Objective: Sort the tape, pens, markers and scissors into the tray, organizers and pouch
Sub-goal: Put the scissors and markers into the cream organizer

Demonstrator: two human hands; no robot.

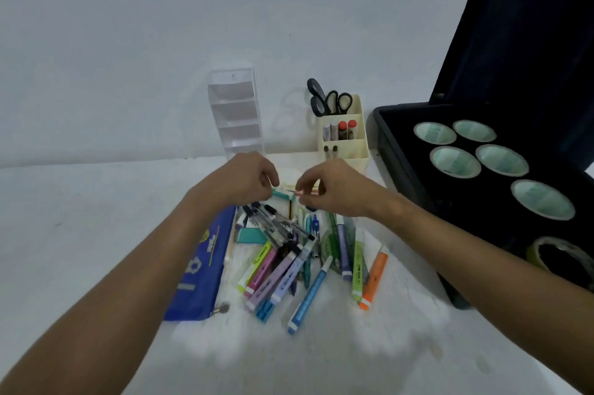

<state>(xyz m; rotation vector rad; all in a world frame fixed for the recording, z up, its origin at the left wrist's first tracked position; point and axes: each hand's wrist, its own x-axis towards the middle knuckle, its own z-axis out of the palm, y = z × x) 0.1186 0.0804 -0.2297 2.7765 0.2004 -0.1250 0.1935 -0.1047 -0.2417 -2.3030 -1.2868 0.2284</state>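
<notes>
Above the markers (289, 272), both hands (right hand (334, 188) pinching a pen (305, 192))

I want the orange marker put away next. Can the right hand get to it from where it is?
Probably yes. The orange marker lies uncovered at the pile's edge, below the right hand, though that hand already pinches something small.
</notes>
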